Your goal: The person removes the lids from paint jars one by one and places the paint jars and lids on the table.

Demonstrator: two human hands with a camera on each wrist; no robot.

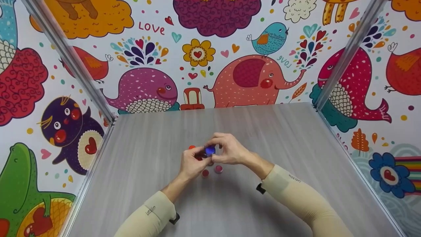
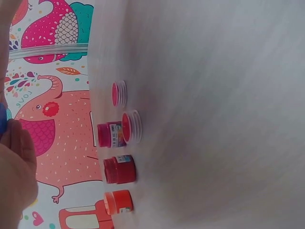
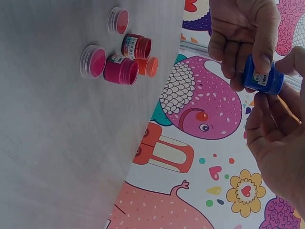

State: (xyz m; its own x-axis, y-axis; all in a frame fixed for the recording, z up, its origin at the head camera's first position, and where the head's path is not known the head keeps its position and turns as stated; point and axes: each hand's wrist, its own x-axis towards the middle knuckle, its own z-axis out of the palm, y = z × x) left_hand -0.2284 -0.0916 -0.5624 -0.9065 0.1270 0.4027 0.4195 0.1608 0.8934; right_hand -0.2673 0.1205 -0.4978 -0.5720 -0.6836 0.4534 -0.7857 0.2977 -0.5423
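A small blue paint jar (image 1: 210, 150) is held above the middle of the grey table (image 1: 279, 138) between both hands. My left hand (image 1: 194, 159) grips it from the left with curled fingers, and my right hand (image 1: 227, 149) pinches it from the right. In the right wrist view the blue jar (image 3: 262, 76) has a white label, with left-hand fingers (image 3: 238, 43) wrapped over it and the right hand (image 3: 279, 143) below it. The left wrist view shows only the left palm (image 2: 16, 171) at the frame's edge.
Under the hands stand an orange jar (image 3: 148, 67), a dark red jar (image 3: 137, 46) and an open magenta jar (image 3: 121, 69). Two loose lids lie beside them, one pink (image 3: 93, 61) and one red (image 3: 118, 20). Patterned walls enclose the table on three sides.
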